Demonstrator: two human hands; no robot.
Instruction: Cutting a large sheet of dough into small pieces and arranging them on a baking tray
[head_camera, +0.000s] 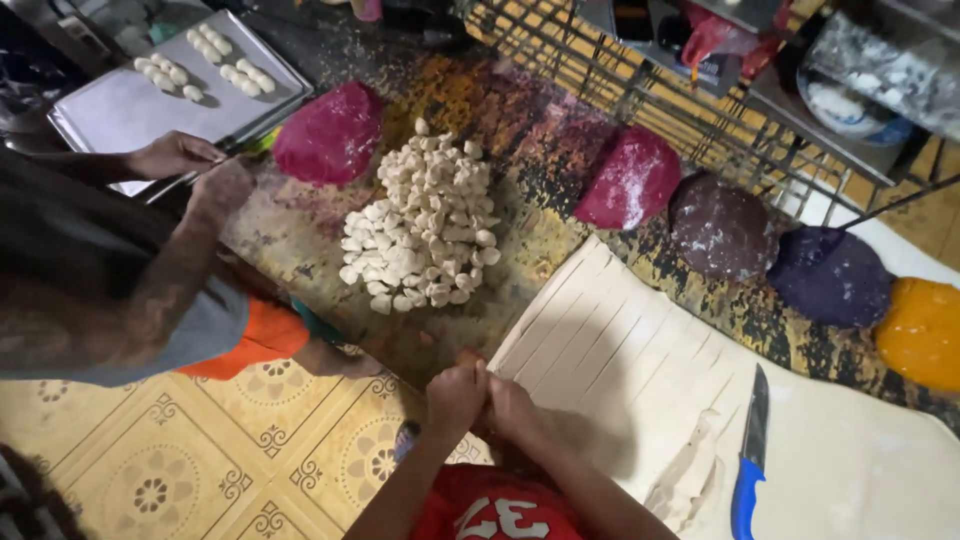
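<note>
Head view, looking down on a worktop. The person's left hand (455, 395) and right hand (512, 408) are pressed together at the near edge of the table (300, 235), fingers curled shut; whether anything lies between them cannot be told. Just beside the right hand lies a pale dough sheet (640, 360), slit into long strips. A blue-handled knife (750, 455) rests on the sheet, well apart from both hands. Beyond the hands stands a heap of small white dough pieces (420, 220). Coloured dough lumps flank it: magenta (328, 132), pink (632, 180), brown (720, 228), purple (830, 276), orange (922, 330). At left, a co-worker's hands (195, 165) work beside a tray (120, 110) holding shaped pieces.
</note>
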